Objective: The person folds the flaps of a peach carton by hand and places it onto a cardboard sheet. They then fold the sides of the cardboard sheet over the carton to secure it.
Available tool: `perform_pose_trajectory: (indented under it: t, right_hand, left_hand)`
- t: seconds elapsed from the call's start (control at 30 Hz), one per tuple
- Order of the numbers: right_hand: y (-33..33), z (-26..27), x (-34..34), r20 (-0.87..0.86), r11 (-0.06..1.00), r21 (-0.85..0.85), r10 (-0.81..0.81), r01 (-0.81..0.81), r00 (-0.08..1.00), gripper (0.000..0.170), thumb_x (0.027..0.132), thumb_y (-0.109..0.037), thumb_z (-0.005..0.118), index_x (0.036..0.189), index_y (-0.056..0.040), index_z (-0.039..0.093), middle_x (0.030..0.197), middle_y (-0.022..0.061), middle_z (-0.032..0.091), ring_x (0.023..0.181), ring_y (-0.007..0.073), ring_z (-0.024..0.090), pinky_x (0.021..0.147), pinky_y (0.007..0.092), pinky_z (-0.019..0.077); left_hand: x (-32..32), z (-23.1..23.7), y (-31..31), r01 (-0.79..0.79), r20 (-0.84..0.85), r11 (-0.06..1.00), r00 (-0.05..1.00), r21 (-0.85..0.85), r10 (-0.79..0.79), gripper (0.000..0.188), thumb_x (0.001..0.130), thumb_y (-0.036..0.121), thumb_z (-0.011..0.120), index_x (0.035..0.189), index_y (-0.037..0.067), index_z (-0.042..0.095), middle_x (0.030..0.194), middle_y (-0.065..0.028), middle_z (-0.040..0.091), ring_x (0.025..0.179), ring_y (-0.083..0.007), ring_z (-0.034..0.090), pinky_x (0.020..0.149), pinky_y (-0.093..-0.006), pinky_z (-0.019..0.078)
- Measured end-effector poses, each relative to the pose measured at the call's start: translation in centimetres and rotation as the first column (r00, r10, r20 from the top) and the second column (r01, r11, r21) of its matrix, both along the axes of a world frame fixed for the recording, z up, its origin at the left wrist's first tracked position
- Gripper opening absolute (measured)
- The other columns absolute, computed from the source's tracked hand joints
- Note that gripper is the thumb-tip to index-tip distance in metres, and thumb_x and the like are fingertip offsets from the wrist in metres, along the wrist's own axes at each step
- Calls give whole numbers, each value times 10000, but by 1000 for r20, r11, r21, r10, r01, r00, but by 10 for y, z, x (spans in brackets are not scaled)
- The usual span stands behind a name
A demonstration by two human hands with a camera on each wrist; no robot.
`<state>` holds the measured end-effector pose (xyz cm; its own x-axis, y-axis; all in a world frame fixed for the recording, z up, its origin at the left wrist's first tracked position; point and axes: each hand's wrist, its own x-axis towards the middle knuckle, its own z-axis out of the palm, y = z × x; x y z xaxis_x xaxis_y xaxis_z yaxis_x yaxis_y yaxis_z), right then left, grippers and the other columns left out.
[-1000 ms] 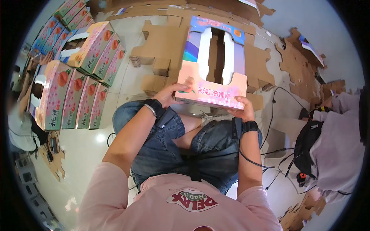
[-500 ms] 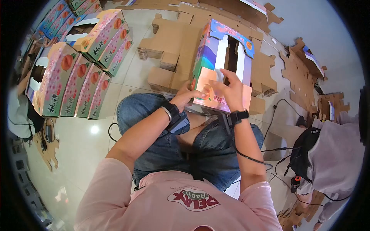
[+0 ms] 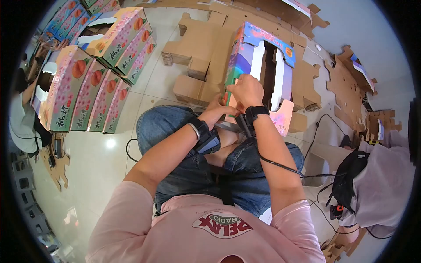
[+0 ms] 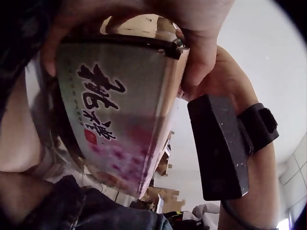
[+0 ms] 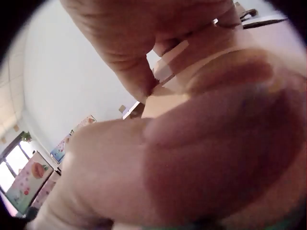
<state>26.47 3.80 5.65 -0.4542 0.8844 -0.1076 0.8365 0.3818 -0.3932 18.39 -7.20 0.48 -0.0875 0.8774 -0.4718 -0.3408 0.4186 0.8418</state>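
A printed carton [image 3: 285, 84] with a long opening in its top lies tilted in front of the person's knees. The left hand [image 3: 215, 110] grips its near left corner, thumb on the peach-coloured panel. Right beside it, the right hand [image 3: 248, 91] pinches the left part of that panel with curled fingers, covering much of it. In the left wrist view, the carton's green and pink end [image 4: 120, 110] shows below the left hand [image 4: 201, 24]. Large, blurred fingers fill most of the right wrist view, close to a peach-coloured surface.
Assembled printed cartons [image 3: 66, 94] stand in rows at the left. Flattened brown cardboard [image 3: 197, 39] lies under and behind the held carton, with more cardboard [image 3: 344, 94] at the right. Another person in grey [image 3: 381, 175] sits at the right, near black cables and a pale stool [image 3: 324, 160].
The right hand has left the carton's near right corner and moved left beside the left hand. The carton has shifted right and turned slightly in the head view.
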Motion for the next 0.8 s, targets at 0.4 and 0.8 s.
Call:
perform_pose_trajectory:
  t: [0.4,0.8]
  right_hand:
    - [-4,-25,7,-332,951,-241,-271,196,904,233,586,-198,750,742,-41,676,720,173,649,689,314,642,639,393,501]
    - [-28,-31,42,-809,928,-368,-292,-52,510,328,645,42,669,967,1,628,958,97,576,873,174,560,724,258,452]
  left_hand:
    - [1,-14,5,-4,89,1000,996,5,3,865,654,130,730,1370,29,257,1067,-88,574,908,-170,611,737,-331,503]
    - [1,-13,7,38,149,997,988,-67,-28,725,704,170,685,1336,142,329,1080,-45,590,976,-161,589,804,-364,466]
